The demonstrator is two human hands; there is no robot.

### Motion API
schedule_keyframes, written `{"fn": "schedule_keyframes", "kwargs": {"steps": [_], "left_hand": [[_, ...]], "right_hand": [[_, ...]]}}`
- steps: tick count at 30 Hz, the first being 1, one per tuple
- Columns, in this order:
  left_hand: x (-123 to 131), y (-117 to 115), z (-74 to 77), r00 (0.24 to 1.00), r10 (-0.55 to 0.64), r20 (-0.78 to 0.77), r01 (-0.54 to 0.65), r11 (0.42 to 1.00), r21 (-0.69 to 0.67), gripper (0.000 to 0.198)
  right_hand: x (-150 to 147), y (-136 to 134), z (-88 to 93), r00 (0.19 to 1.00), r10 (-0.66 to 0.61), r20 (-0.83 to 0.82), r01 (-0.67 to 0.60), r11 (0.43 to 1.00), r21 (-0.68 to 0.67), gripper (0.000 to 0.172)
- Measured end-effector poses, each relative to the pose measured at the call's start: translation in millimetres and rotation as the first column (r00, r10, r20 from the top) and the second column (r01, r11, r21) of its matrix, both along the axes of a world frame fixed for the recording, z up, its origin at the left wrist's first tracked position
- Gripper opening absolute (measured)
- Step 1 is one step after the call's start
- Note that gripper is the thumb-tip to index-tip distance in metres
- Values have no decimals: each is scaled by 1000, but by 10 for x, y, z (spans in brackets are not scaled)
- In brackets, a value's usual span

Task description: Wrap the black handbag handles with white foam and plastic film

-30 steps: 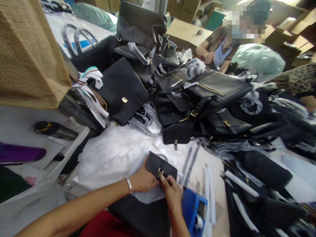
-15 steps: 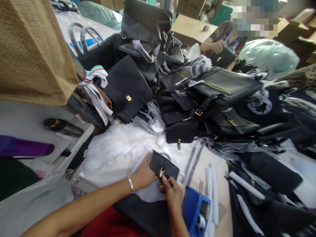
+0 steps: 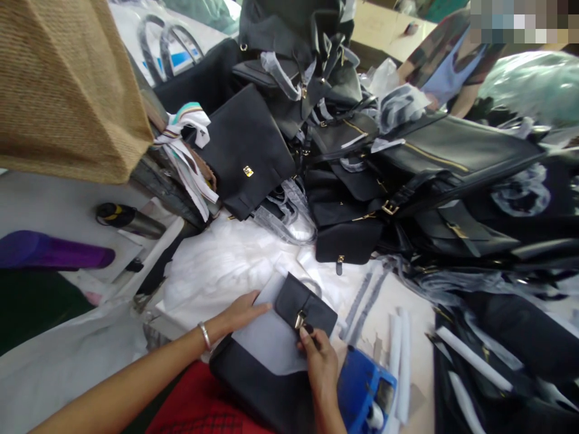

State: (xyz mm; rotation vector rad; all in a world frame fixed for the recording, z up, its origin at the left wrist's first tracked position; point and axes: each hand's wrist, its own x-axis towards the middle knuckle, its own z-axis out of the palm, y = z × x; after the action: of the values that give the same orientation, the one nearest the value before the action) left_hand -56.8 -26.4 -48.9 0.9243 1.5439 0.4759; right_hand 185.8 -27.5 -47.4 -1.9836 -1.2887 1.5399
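Note:
A small black wallet (image 3: 312,303) with a gold clasp lies on a sheet of white tissue paper (image 3: 266,337) in front of me. My right hand (image 3: 320,358) pinches the wallet at its clasp. Fingers stretched out, my left hand (image 3: 239,310) lies flat on the tissue paper just left of the wallet; it wears a silver bracelet. Under the paper sits a black bag (image 3: 266,392) on my lap.
A heap of black handbags (image 3: 362,181) fills the table behind. A blue tape dispenser (image 3: 366,392) sits right of my right hand, white paper rolls (image 3: 400,355) beside it. A woven tan bag (image 3: 63,90) hangs upper left. Another person (image 3: 447,60) works at the far side.
My left hand has let go of the wallet and spread flat on the tissue paper. The view has shifted down and closer; the right hand stays at the clasp.

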Motion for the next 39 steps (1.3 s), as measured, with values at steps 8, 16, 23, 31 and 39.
{"fn": "schedule_keyframes", "kwargs": {"steps": [8, 16, 23, 31, 39], "left_hand": [[-141, 14, -48, 950, 118, 291, -66, 981, -183, 64], [-86, 15, -46, 917, 226, 327, -147, 957, -249, 52], [-106, 10, -32, 873, 287, 394, -167, 936, -310, 43], [-99, 94, -69, 747, 300, 593, -20, 902, -432, 50], [-98, 103, -118, 720, 319, 616, 8, 884, -467, 42]], "right_hand": [[-1, -29, -145, 989, 141, 41, -144, 987, 77, 33], [-57, -108, -152, 956, 260, 137, -283, 941, 186, 26], [-79, -205, -118, 921, 307, 241, -367, 890, 269, 20], [-11, -299, -135, 914, 277, 295, -388, 810, 439, 14], [1, -361, -175, 880, 273, 388, -448, 746, 492, 18]]}}
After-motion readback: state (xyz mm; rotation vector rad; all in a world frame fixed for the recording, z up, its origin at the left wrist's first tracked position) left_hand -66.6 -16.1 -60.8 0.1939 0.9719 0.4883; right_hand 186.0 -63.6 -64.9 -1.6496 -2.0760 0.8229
